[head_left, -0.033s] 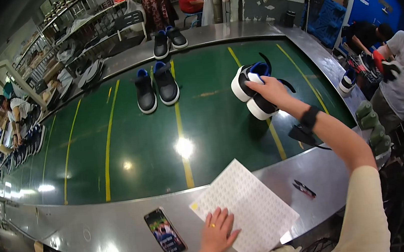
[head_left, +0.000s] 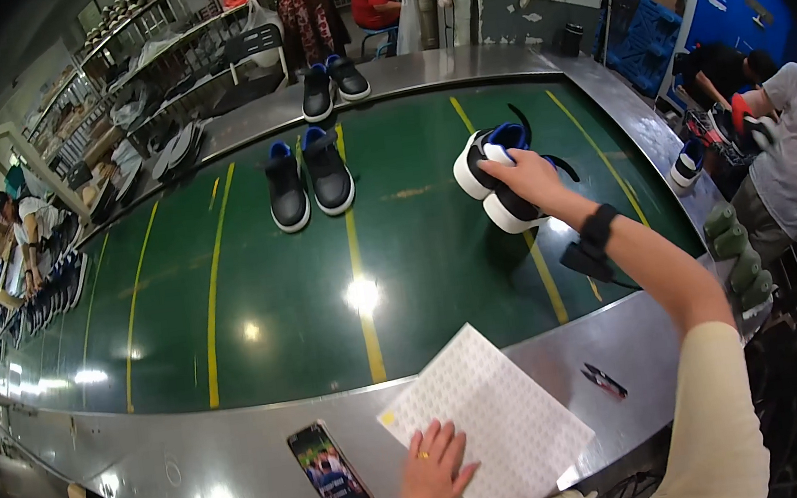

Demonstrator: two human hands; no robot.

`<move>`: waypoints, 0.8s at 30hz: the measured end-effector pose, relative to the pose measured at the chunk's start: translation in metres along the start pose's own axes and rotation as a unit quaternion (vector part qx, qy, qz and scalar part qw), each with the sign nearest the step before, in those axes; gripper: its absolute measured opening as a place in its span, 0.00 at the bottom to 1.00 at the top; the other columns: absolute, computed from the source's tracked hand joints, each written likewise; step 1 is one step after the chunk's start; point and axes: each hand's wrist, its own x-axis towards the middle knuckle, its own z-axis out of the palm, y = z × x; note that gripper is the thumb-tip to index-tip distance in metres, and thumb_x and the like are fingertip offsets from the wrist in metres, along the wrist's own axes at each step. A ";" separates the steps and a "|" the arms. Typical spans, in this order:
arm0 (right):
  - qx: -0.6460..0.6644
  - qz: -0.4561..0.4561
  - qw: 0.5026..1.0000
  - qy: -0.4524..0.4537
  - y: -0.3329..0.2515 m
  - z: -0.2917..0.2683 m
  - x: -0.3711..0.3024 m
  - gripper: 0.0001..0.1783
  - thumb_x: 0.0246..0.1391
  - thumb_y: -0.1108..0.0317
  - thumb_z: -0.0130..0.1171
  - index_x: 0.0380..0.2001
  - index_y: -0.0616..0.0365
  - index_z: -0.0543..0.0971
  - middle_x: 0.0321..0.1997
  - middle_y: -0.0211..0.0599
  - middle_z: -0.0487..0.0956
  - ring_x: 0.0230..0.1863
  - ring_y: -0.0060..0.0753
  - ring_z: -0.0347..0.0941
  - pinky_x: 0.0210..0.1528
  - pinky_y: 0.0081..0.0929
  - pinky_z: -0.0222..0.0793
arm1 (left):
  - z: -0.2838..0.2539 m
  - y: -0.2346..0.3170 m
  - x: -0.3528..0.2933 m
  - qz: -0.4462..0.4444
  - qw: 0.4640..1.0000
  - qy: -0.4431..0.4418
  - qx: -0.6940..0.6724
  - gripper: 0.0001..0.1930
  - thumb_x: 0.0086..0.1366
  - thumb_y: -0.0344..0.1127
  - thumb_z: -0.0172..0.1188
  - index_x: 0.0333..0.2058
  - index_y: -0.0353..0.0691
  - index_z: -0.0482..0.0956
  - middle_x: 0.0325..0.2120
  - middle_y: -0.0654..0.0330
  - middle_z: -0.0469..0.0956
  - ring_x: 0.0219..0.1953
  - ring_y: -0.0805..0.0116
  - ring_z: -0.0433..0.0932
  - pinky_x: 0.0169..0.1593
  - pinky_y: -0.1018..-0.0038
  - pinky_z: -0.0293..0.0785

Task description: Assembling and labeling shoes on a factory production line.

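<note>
My right hand (head_left: pixel 531 179) is closed round a pair of black shoes (head_left: pixel 506 141) over the green belt. They have thick white soles and blue lining, are tilted with soles toward the left, and their loose straps stick out on the right. My fingers and the shoes hide part of each other. My left hand (head_left: pixel 433 469) lies flat, fingers apart, on a white sheet (head_left: pixel 513 414) printed with rows of small marks, at the metal table's near edge. A yellow patch marks the sheet's left corner.
A phone (head_left: pixel 330 467) lies left of the sheet, small red-and-black snips (head_left: pixel 604 380) to its right. One pair of black shoes (head_left: pixel 311 182) stands on the green belt (head_left: pixel 276 304), another (head_left: pixel 334 86) on the far rim. Green spools (head_left: pixel 739 252) stand at right. Co-workers sit at both sides.
The whole view has shifted slightly, so the near table items appear a little lower. Both hands keep the same hold. At far right, the co-worker's red-and-dark item has moved slightly.
</note>
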 end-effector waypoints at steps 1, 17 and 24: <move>-0.045 -0.025 0.999 -0.001 0.007 0.017 0.029 0.33 0.44 0.40 0.56 0.40 0.60 0.78 0.37 0.48 0.80 0.41 0.46 0.76 0.43 0.36 0.69 | -0.001 0.003 -0.002 -0.017 1.000 -0.014 -0.022 0.24 0.55 0.45 0.60 0.49 0.40 0.71 0.53 0.52 0.67 0.59 0.51 0.61 0.60 0.52 0.54; 0.432 0.135 0.887 -0.090 -0.013 0.046 0.218 0.17 0.54 0.58 0.56 0.38 0.63 0.75 0.35 0.42 0.79 0.32 0.34 0.78 0.35 0.35 0.75 | 0.005 -0.003 0.003 -0.058 0.994 -0.049 -0.075 0.24 0.56 0.41 0.58 0.50 0.38 0.71 0.54 0.51 0.66 0.60 0.50 0.60 0.61 0.51 0.53; 0.593 0.075 0.797 -0.091 -0.026 0.078 0.255 0.17 0.57 0.60 0.53 0.45 0.58 0.66 0.36 0.44 0.78 0.39 0.40 0.76 0.43 0.33 0.71 | 0.020 -0.007 -0.005 -0.042 0.997 -0.024 -0.067 0.23 0.55 0.40 0.58 0.50 0.39 0.71 0.54 0.50 0.66 0.59 0.49 0.61 0.60 0.51 0.54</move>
